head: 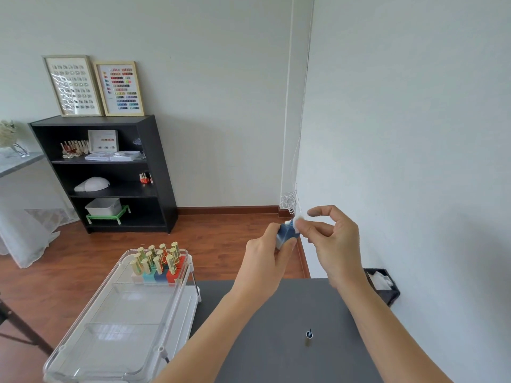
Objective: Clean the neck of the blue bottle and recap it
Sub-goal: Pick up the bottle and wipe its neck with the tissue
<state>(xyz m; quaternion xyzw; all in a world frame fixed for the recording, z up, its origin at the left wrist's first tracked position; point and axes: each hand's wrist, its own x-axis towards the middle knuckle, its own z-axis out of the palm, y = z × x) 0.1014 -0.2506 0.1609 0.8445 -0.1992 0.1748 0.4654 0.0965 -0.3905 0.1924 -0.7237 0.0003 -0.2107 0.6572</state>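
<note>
My left hand [269, 254] grips a small blue bottle [285, 234], held up in the air and tilted toward the right. My right hand [333, 239] pinches a small white pad [297, 223] against the bottle's neck, which the pad mostly hides. The bottle's cap [309, 337], gold with its brush pointing up, stands alone on the dark grey table [262, 341] below my right forearm.
A clear plastic tray [119, 322] on a white cart at the left holds several gold-capped polish bottles [159, 258]. A black bin [383, 284] with white waste sits by the right wall. A black shelf unit [110, 172] stands at the back.
</note>
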